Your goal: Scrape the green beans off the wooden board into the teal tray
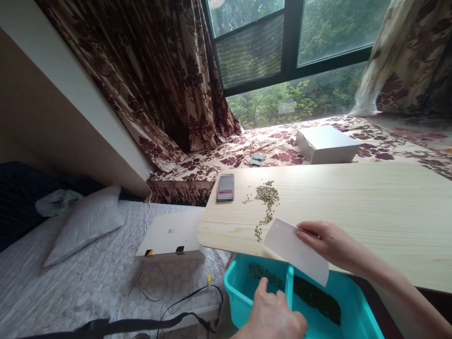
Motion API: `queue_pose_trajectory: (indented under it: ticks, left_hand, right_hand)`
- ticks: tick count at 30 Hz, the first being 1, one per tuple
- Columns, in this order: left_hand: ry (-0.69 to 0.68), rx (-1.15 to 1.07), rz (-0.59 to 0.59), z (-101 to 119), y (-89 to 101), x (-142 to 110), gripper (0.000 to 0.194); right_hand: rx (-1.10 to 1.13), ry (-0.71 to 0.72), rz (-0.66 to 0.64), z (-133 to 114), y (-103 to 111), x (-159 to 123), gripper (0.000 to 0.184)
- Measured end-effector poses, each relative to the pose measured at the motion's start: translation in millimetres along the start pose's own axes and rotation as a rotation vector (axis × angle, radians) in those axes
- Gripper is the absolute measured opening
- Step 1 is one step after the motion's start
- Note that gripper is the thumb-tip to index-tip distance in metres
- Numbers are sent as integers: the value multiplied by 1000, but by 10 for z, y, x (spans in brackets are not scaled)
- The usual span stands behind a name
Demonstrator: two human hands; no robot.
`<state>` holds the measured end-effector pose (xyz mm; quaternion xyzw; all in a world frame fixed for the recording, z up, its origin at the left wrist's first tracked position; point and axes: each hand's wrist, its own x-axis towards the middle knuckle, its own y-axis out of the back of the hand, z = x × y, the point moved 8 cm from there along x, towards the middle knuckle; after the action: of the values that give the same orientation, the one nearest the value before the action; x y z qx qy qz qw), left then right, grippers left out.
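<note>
My right hand (323, 242) grips a flat white card (296, 252) by its upper edge, thumb and fingers closed on it. The card tilts over the front edge of the pale wooden table (353, 197), beside a trail of small green beans (267, 195). Below the edge is a teal bin (231, 287) with a divider (290, 285). Some beans (264, 274) lie in its left compartment and a dark mass of small pieces (318, 301) in the right one. My left hand (271, 310) is over the bin, index finger stretched out, other fingers partly bent, no object visible in it.
A phone-like flat object (225, 188) lies at the table's left end. Behind the table are a white box (328, 143) and a small folded cloth (257, 159). On the bed at left are a white carton (169, 233), a pillow (86, 221) and cables (190, 294).
</note>
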<state>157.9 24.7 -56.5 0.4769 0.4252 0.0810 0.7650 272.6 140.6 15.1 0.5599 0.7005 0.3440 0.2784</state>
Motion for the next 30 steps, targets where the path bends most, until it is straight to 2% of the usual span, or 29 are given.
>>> queue_pose_trajectory:
  ticks: [2, 6, 11, 15, 17, 20, 23, 25, 30]
  left_hand:
    - [21, -21, -36, -49, 62, -78, 41]
    - [47, -78, -57, -162, 172, -227, 24]
    - [44, -141, -79, -221, 258, -335, 28]
    - [5, -188, -24, -218, 226, -275, 31]
    - [-7, -197, 29, -219, 182, -229, 31]
    - [7, -186, 87, -261, 108, -218, 30]
    - [61, -184, 73, -387, 24, -324, 30]
    - [120, -217, 63, -519, -26, -448, 41]
    - [341, -273, 100, -887, -123, -774, 37]
  right_hand:
    - [-30, -44, -18, 18, 37, 3, 40]
    - [-53, -67, -40, 0, 37, 33, 39]
    - [-54, -11, -64, -116, -123, 83, 39]
    - [-28, 52, -118, -256, -276, 87, 37]
    - [-20, 70, -138, -282, -279, 80, 37]
    - [-13, 66, -64, -222, -107, 77, 40]
    - [-61, 77, 111, -138, 164, 51, 36]
    - [-110, 116, 187, -126, 262, 17, 33]
    - [-198, 230, 212, -231, 179, -20, 32]
